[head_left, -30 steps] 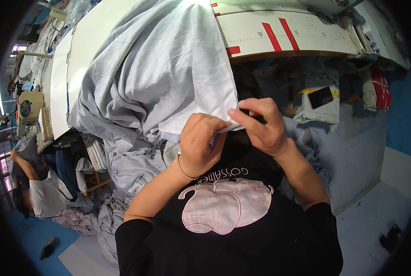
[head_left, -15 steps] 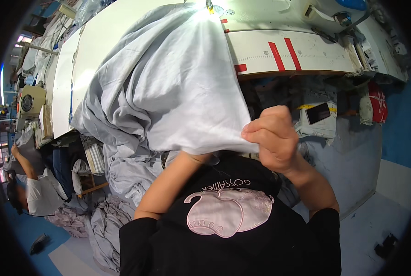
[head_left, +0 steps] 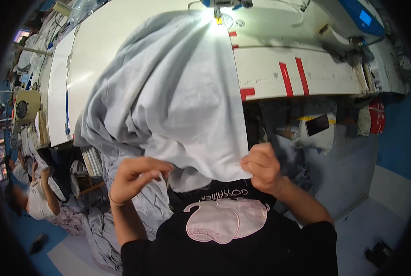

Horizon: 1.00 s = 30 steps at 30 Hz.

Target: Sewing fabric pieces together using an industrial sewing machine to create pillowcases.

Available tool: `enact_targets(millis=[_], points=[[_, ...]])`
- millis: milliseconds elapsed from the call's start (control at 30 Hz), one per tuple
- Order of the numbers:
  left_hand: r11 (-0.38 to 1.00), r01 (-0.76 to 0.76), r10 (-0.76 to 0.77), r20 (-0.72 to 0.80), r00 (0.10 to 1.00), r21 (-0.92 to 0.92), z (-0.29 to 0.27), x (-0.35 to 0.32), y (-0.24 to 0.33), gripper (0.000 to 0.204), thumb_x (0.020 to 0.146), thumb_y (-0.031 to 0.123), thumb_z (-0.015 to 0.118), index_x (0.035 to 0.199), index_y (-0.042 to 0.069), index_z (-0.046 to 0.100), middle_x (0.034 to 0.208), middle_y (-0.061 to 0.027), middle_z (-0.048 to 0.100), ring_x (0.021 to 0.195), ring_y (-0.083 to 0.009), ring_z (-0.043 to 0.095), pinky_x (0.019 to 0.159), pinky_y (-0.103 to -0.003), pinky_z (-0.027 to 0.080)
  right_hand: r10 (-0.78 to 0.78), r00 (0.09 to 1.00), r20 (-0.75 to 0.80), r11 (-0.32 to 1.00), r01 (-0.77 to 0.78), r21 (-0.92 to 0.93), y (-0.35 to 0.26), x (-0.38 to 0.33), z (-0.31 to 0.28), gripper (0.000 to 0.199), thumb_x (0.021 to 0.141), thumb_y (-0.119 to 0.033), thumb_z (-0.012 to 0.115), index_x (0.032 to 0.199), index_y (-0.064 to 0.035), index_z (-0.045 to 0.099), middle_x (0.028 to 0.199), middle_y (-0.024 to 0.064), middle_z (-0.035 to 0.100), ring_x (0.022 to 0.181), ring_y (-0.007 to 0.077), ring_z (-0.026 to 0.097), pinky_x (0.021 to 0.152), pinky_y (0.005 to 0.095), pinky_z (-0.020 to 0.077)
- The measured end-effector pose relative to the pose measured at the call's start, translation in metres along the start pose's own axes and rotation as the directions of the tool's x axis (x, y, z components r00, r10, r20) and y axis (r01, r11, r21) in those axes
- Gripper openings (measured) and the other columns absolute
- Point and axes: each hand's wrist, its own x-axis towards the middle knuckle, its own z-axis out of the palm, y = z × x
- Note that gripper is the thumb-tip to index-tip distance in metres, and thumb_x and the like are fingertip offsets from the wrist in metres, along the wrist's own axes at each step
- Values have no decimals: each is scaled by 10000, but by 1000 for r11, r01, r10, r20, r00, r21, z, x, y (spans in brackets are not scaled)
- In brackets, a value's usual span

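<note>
A large light grey cloth (head_left: 191, 106) runs from under the lit needle area of a sewing machine (head_left: 218, 18) down over the table edge to my lap. My right hand (head_left: 263, 169) is closed on the cloth's lower right corner, drawing its right edge fairly straight. At the cloth's lower left edge, my left hand (head_left: 137, 178) pinches thumb against fingers, with a bit of the fabric apparently between them. Between my hands the lower edge sags and folds under.
Red tape strips (head_left: 286, 79) mark the white table front. Below it, a phone (head_left: 317, 125) lies on a pale bundle beside a red package (head_left: 376, 116). Crumpled fabric (head_left: 102, 234) is heaped at lower left. Co-workers (head_left: 37, 198) sit at far left.
My left hand has come out from beneath the cloth to its left edge. My right hand has moved down toward me with the corner, and the cloth hangs lower.
</note>
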Motion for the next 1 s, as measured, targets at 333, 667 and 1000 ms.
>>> enact_targets(millis=[333,667,1000], points=[[564,334,620,-655,432,755,-37,109,-45,96,922,41,600,1005,-5,588,906,-189,579,878,-391,554,805,-423,432,102,984,147,994,-105,11,24,-7,4,78,740,3,710,790,-25,658,895,60,667,900,228,691,664,331,491],[550,287,533,-594,603,784,-89,154,2,135,889,26,653,945,-26,541,877,-198,555,815,-399,551,715,-439,442,61,988,139,998,-63,13,42,38,-5,121,702,7,681,799,-48,633,909,43,666,862,224,692,612,327,467],[404,248,651,-467,598,881,-144,208,11,188,891,73,669,897,-7,499,847,-211,572,784,-431,556,676,-466,440,33,981,190,999,-24,-45,64,97,-17,170,655,61,631,801,-27,625,905,49,663,881,223,683,648,331,470]])
